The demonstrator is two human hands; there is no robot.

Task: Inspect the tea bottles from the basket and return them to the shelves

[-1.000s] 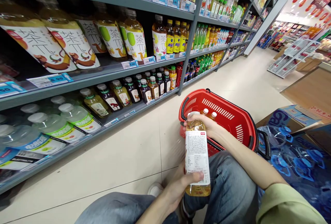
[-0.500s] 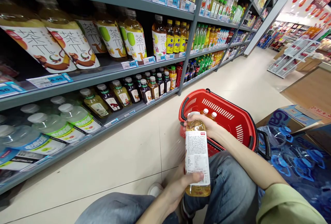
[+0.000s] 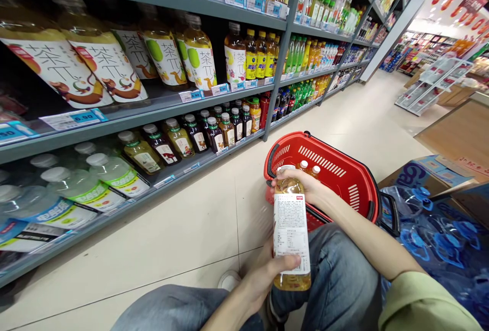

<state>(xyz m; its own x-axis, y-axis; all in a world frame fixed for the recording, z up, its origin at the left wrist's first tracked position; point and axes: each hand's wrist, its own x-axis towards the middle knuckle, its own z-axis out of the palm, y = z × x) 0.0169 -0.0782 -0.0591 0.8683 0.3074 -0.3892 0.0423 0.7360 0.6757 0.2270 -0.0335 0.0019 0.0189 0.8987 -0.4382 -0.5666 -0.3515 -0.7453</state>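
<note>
Your left hand (image 3: 263, 275) holds the amber drink bottle (image 3: 291, 229) near its base, thumb laid across the lower part of the white back label (image 3: 292, 214). Your right hand (image 3: 308, 184) is closed around the neck end, just below the white cap (image 3: 286, 168); some of its fingers are hidden behind the bottle. Next to nothing has changed in the last second: both grips and the bottle's tilt are the same, with its cap end far and its base near you. I'd judge that a steady two-handed hold, with the small print turned up to you.

The bottle is above your jeans (image 3: 340, 270), in front of the near left part of the red shopping basket (image 3: 349, 181); you can't tell here whether they touch. Two white-capped bottles (image 3: 316, 169) stand in the basket, partly covered by your right hand.

Farther left, 茶π tea bottles (image 3: 103, 69) fill a shelf, above smaller square-shouldered juice bottles (image 3: 198, 140). To the near right are large water jugs (image 3: 451, 244) with blue handles, beside a cardboard box (image 3: 420, 174).
</note>
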